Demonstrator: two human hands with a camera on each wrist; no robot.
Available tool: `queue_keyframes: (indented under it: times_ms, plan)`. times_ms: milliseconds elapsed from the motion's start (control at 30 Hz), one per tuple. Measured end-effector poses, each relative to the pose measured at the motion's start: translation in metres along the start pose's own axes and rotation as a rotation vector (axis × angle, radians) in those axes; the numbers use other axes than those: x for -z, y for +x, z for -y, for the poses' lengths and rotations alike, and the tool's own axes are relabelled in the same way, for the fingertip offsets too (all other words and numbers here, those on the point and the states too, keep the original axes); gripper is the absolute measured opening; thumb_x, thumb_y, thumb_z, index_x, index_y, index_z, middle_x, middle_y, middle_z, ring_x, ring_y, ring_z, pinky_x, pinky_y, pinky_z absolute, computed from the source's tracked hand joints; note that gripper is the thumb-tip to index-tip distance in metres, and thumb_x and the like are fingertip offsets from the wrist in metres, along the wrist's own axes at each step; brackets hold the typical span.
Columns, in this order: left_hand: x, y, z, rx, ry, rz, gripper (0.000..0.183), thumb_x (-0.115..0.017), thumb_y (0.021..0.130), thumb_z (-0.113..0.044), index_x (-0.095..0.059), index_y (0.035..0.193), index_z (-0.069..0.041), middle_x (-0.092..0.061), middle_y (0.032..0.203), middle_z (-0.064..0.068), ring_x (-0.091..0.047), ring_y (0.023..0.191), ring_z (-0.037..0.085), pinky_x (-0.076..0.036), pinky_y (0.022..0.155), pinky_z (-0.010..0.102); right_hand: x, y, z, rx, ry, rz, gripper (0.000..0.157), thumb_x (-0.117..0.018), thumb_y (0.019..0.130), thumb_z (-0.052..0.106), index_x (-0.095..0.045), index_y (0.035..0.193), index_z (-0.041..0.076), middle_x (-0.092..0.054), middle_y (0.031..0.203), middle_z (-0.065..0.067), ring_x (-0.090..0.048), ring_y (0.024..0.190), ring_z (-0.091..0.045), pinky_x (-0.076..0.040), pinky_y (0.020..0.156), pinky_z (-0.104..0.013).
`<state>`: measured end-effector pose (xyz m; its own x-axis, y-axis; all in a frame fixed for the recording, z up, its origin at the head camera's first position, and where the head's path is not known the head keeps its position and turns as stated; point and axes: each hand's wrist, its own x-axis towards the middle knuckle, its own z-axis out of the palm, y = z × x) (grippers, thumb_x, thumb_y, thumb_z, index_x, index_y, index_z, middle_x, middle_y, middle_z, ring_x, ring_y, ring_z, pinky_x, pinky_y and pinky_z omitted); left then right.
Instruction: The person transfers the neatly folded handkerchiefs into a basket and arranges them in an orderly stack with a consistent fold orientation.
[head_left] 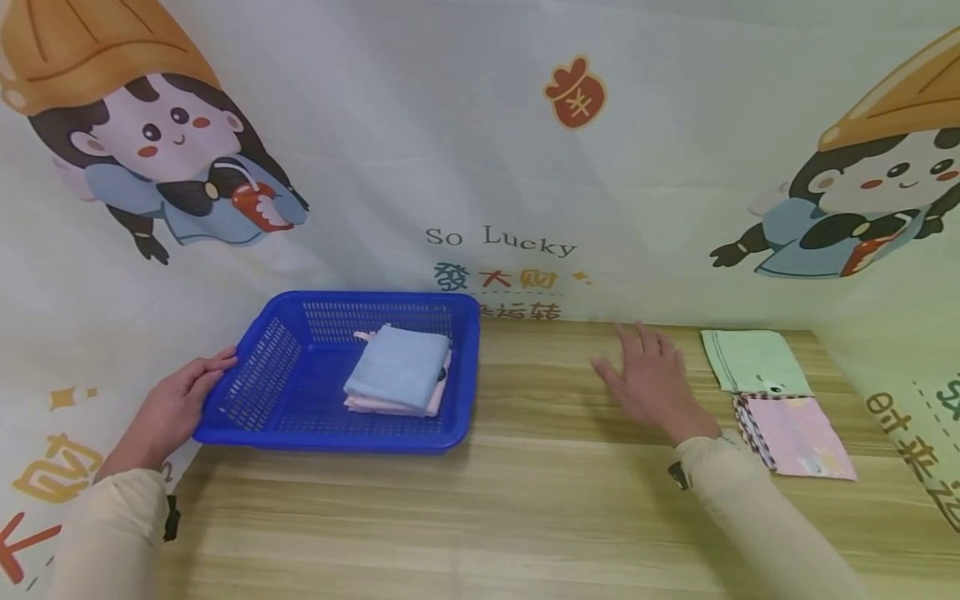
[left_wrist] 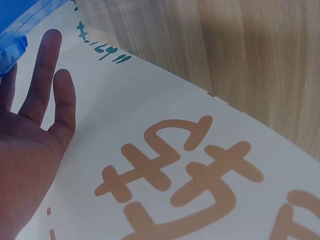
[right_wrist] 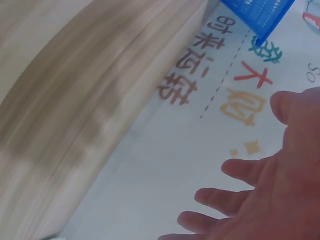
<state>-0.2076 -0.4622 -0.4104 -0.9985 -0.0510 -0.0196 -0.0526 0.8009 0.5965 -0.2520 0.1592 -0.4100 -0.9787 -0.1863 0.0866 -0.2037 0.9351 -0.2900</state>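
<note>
A blue plastic basket with slotted walls stands on the left of the wooden table. Inside it, toward its right, lies a folded light-blue cloth on top of a pink cloth. My left hand touches the basket's left rim; in the left wrist view its visible fingers are nearly straight. My right hand, slightly blurred, hovers over the table with spread fingers and holds nothing. Nearest to it on the right are a folded green cloth and a folded pink cloth with a checked edge.
The wooden table extends in front of the basket and between it and the folded cloths. A white printed sheet with cartoon figures and lettering rises behind the table and along both sides.
</note>
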Motion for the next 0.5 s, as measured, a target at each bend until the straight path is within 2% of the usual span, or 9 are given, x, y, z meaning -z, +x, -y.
queue_keyframes:
  times_ms: [267,500]
  plan:
    - [-0.001,0.001,-0.002,-0.004,0.0,0.009,0.062,-0.02,0.112,-0.046,-0.038,0.156,-0.006,-0.025,0.167,0.019,-0.019,0.151,0.059,-0.022,0.112,0.081,0.004,-0.01,-0.024,-0.002,-0.055,-0.067,0.071,-0.037,0.108,0.051,-0.032,0.154,-0.003,-0.03,0.159,-0.037,-0.028,0.145,-0.059,-0.026,0.118,-0.073]
    - [-0.001,0.001,0.0,-0.002,0.007,0.006,0.061,-0.021,0.112,-0.044,-0.038,0.156,-0.006,-0.025,0.167,0.021,-0.02,0.15,0.059,-0.023,0.111,0.08,0.01,-0.019,-0.045,-0.039,-0.038,-0.055,0.07,-0.038,0.108,0.05,-0.034,0.152,-0.004,-0.029,0.157,-0.039,-0.025,0.143,-0.063,-0.024,0.117,-0.075]
